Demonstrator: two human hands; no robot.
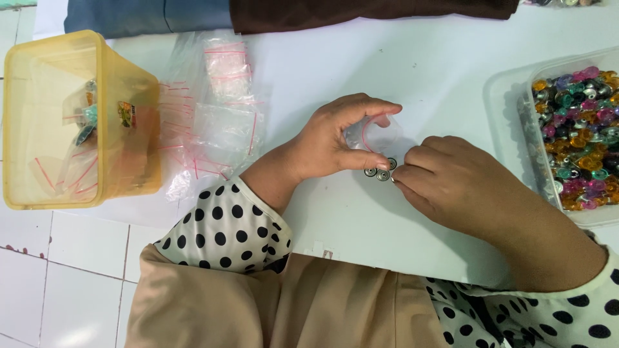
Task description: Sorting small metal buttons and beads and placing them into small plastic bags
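A small clear bag [380, 136] with a red zip line is sitting near the middle of the white table [412, 71], and the left hand [335, 143] is pinching it between thumb and fingers, holding its mouth up and open. Just below the bag, three small round metal buttons [382, 170] are lying on the table, touching one another. The right hand [451, 180] is curling over them from the right, its fingertips [398, 182] pressing at the nearest button; whether it is actually gripping one I cannot tell, since the fingers are hiding the contact.

As far as this shows, the bag is looking empty or nearly so, and the buttons are lying outside it, so this one bag seems to be only at its start.

Further out, at the right edge, a clear tray [509, 103] is holding a heap of coloured buttons [580, 129], seemingly plenty left to sort. To the left, a loose pile of empty bags [213, 122] is waiting, and beyond it a yellow tub [122, 174] is holding a few bags, some apparently filled. Folded cloth [290, 13] is lying along the far edge.
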